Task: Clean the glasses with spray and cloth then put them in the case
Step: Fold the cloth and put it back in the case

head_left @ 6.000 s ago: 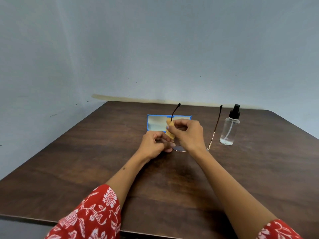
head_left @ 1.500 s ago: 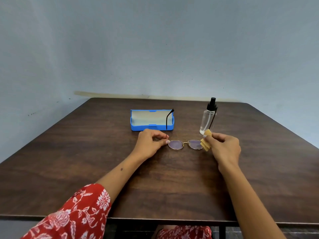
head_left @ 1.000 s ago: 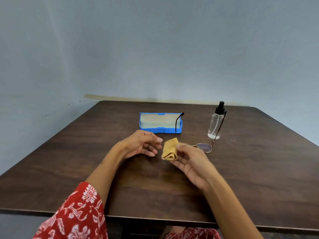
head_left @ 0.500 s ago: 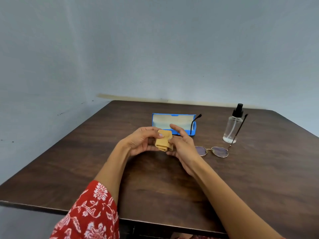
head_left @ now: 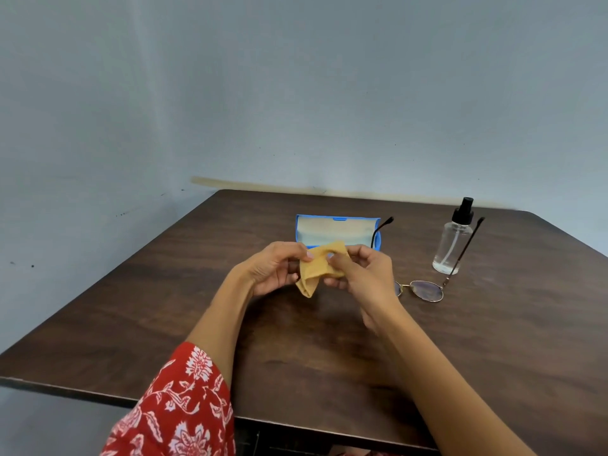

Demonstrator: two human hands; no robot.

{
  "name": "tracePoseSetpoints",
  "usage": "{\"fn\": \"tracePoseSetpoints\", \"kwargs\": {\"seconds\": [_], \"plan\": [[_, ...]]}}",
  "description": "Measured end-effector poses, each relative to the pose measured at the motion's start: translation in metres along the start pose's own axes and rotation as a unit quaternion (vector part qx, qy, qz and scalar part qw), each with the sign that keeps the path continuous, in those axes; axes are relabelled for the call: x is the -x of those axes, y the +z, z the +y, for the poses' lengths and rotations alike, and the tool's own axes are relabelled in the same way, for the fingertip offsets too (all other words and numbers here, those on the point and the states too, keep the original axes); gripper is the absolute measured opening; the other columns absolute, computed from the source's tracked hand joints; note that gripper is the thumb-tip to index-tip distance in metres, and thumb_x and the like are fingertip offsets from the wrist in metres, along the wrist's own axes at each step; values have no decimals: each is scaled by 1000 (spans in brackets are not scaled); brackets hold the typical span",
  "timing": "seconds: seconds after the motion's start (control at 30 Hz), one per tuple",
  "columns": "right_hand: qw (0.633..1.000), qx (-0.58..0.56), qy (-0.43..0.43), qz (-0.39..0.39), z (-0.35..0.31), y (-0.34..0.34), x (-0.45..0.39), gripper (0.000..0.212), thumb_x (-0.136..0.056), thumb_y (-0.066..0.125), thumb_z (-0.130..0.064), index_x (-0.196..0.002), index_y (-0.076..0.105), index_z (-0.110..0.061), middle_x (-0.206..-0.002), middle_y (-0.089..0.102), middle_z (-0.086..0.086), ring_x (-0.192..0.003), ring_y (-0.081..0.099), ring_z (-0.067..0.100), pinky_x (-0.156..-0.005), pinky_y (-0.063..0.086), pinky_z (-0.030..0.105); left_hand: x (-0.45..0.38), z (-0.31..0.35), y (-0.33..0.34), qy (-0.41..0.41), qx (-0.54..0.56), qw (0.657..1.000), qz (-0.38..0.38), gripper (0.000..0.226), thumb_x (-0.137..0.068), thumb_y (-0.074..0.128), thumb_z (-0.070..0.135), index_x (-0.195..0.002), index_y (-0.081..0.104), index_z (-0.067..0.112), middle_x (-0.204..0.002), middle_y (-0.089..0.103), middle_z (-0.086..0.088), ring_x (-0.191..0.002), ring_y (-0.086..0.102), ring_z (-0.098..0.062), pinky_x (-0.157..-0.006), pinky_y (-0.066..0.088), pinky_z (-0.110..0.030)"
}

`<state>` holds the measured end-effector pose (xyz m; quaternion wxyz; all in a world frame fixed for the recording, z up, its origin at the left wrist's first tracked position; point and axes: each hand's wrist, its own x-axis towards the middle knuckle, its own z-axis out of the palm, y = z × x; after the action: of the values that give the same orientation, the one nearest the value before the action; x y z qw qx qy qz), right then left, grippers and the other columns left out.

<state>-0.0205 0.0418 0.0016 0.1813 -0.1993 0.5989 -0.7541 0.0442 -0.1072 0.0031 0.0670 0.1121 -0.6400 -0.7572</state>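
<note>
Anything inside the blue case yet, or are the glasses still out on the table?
The open blue case shows only its pale lining; the yellow cloth, held by the left hand and right hand, hides its front edge. The glasses lie on the table.

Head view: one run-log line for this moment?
both hands pinch cloth | glasses on table | case open

tan cloth crumpled, raised above the counter — gold round glasses lie unfolded, arms pointing away; open blue case behind; clear spray bottle upright just beside the glasses
</note>
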Motion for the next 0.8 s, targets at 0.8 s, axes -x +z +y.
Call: {"fn": "tracePoseSetpoints", "kwargs": {"seconds": [0.8], "plan": [[981,188,-4,51,-25,7,11,44,-80,66,-45,-106,59,-10,-88,65,5,-75,66,18,-72,58,34,4,9,-2,91,-46,994,-30,14,-65,72,3,-76,76,12,-72,71,3,-75,61,-10,-79,39,-27]]}}
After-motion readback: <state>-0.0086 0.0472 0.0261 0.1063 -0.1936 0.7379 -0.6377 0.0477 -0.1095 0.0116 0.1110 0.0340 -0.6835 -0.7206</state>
